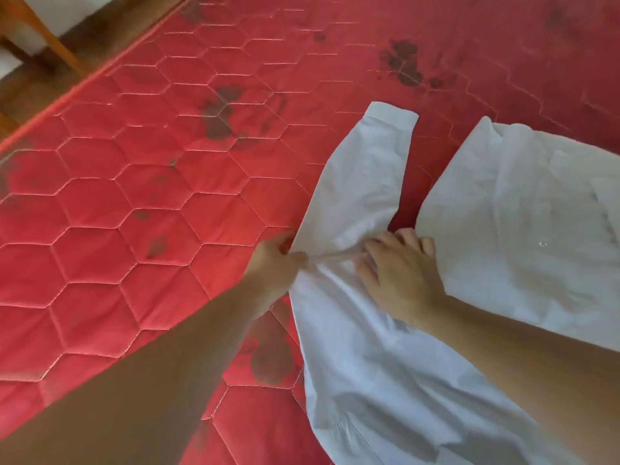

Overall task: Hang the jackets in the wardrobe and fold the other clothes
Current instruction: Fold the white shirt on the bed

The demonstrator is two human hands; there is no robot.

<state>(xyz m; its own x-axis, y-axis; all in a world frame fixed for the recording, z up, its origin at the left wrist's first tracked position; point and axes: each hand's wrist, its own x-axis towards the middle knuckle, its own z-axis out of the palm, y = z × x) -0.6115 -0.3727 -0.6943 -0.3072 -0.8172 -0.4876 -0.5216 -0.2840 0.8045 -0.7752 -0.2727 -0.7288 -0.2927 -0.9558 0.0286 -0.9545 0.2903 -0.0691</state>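
At about ten o'clock the mattress point(141, 203) ends in a piped red edge, with brown flooring and a wooden chair leg point(43, 31) beyond it. The whole left half of the quilted surface lies bare, so there is plenty of flat room there to swing cloth out or set down a finished fold.

Near the centre, the left hand point(275, 263) pinches the edge of the white shirt point(503, 229) where the sleeve point(365, 176) joins the body, thumb and fingers clenched on a gathered ridge of fabric. That grip seems meant to tension the seam so the sleeve can be turned along a clean line.

Just to its right, at about three o'clock from it, the right hand point(399, 273) lies on the cloth with fingers spread and only lightly bent, gripping nothing; it seems to act as an anchor, keeping the body from sliding while the left hand pulls.

The sleeve runs from the hands toward twelve o'clock, cuff farthest away, a wedge of red mattress showing between it and the shirt body. The body spreads from one to four o'clock and runs off the right edge of the view, so its far hem cannot be seen. Folding looks barely begun.
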